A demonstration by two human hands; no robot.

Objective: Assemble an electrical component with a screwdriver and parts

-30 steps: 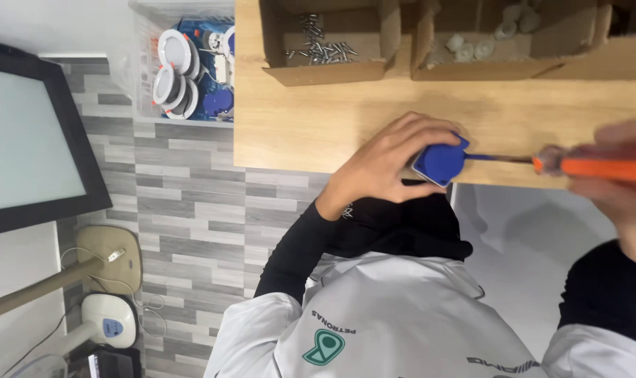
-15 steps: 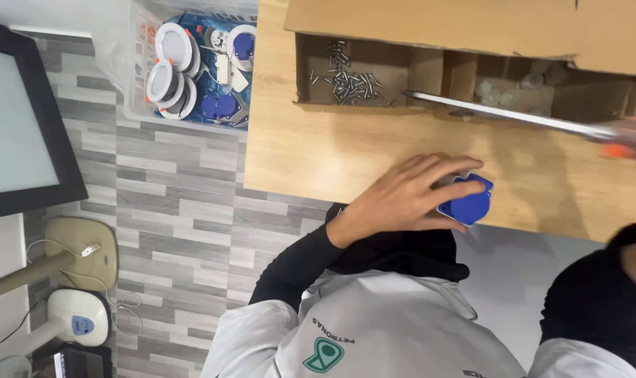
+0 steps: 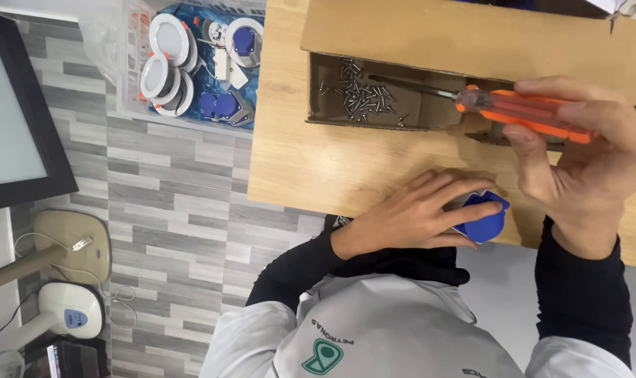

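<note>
Pressing small blue plastic housing (image 3: 482, 217) on pale wooden tabletop (image 3: 311, 168) under curled left hand (image 3: 416, 213), right hand (image 3: 577, 161) gripping orange-handled screwdriver (image 3: 514, 108), tip among loose silver screws (image 3: 360, 94) in open cardboard box (image 3: 472, 42).

— Where does the box sit?
— The cardboard box (image 3: 472, 42) lies on the surface (image 3: 297, 161), at its far side, with loose screws (image 3: 356, 94) inside its left compartment.
— And the screwdriver?
— The screwdriver (image 3: 500, 108) reaches into that box from the right.
— Anything nearer?
— The plastic part (image 3: 484, 218) rests on the surface's near edge. Left of the surface, a bin of lamp fittings (image 3: 199, 66) stands on the floor.
</note>
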